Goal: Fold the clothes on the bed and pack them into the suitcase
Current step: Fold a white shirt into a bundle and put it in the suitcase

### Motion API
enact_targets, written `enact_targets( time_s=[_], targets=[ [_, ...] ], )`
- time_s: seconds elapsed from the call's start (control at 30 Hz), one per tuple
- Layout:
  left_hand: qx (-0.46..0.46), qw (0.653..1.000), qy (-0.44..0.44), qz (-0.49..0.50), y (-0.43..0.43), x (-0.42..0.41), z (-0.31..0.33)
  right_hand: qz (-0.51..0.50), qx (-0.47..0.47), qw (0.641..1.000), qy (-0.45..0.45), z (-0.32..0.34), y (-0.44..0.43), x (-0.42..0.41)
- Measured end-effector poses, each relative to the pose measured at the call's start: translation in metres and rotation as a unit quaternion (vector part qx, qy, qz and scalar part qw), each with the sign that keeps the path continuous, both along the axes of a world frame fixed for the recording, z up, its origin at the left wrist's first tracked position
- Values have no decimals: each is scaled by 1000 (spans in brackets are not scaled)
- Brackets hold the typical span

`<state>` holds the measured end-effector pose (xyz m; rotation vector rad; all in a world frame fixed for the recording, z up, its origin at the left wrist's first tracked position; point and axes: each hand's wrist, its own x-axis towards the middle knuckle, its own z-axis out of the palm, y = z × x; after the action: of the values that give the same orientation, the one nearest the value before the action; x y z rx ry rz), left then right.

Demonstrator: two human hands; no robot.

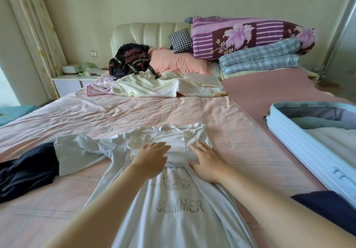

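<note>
Bed (134, 113): pink checked sheet. Suitcase (300, 141): lies open to my right, clothes inside. White T-shirt (173, 219) (printed SUMMER): spread flat before me. My left hand (152, 159) and right hand (206, 161): fingers extended, pressing its upper part, gripping nothing

Counted: 1 white T-shirt (173, 199); on it, left hand (152, 159) and right hand (207, 161), 2 total; 2 dark garments (27, 170) (325, 209) flanked it; 1 suitcase (300, 143) lay right of it; beyond it, 2 pillows (179, 62) (181, 39), 2 quilts (240, 36) (260, 59), 1 backpack (129, 59).
</note>
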<state>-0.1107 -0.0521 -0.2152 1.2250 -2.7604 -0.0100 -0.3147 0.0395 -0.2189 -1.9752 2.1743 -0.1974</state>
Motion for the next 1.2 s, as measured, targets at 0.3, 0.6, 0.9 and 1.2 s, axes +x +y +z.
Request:
enact_targets(
  time_s=[0.3,0.6,0.9,1.2],
  targets=[
    [19,981,83,-174,147,-34,-1,-94,-53,987,-121,22,144,16],
    [7,978,133,-158,210,-48,-8,-149,17,980,-130,26,247,16],
    [-5,991,131,15,233,13,14,-112,-67,973,-188,36,281,46],
    [112,971,209,14,304,33,6,-101,14,989,-107,38,318,57]
  ],
)
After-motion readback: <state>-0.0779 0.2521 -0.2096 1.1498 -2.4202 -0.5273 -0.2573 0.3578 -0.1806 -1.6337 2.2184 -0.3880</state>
